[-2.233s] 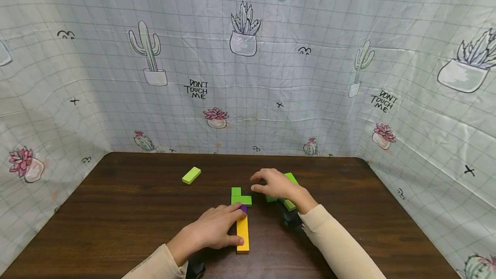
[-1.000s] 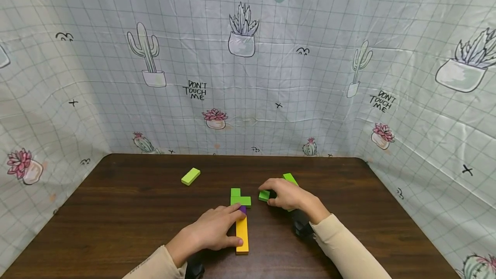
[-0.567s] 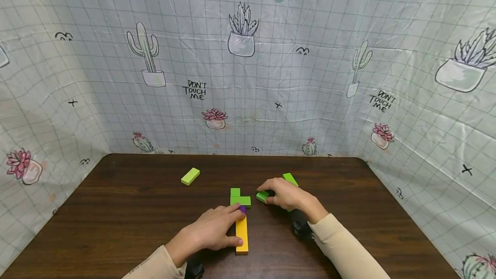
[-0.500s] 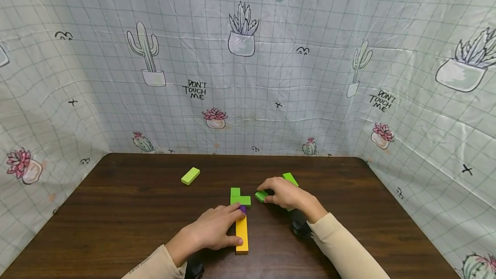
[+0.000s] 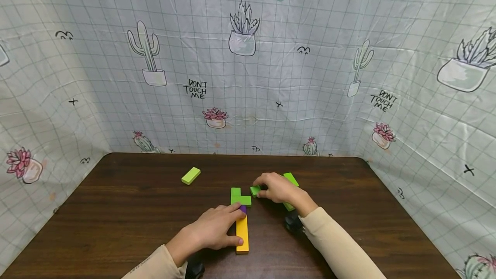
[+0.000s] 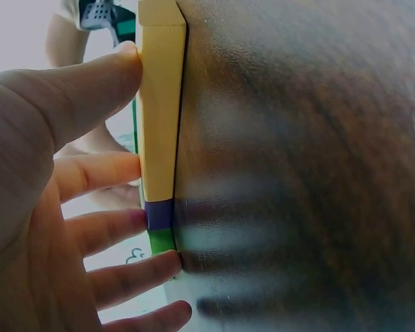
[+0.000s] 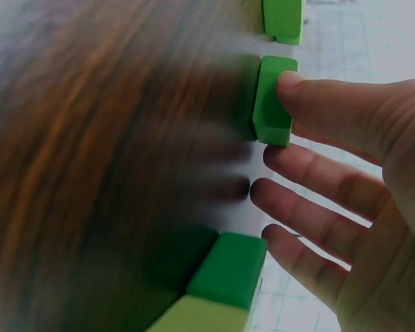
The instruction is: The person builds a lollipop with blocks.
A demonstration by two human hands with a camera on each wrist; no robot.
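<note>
A long yellow block (image 5: 242, 234) lies with a small purple block (image 5: 243, 209) at its far end, then a light green oblong block (image 5: 244, 200) and a small green block (image 5: 235, 191) beyond. My left hand (image 5: 213, 229) rests along this row's left side, fingers extended; in the left wrist view, the thumb touches the yellow block and fingertips touch the purple and green ones. To the right of the row, my right hand (image 5: 280, 190) pinches a short green block (image 7: 270, 104) between thumb and index finger, low over the table, other fingers spread.
A lime block (image 5: 191, 176) lies alone at the far left of the dark wooden table (image 5: 135, 210). Partly hidden behind my right hand are a bright green block (image 5: 291, 178) and a yellow-green block (image 5: 288, 206). A patterned cloth (image 5: 248, 76) encloses the table's back and sides.
My right hand has taken hold of the short green block beside the right-hand group and moved it left, toward the row. My left hand has stayed in place.
</note>
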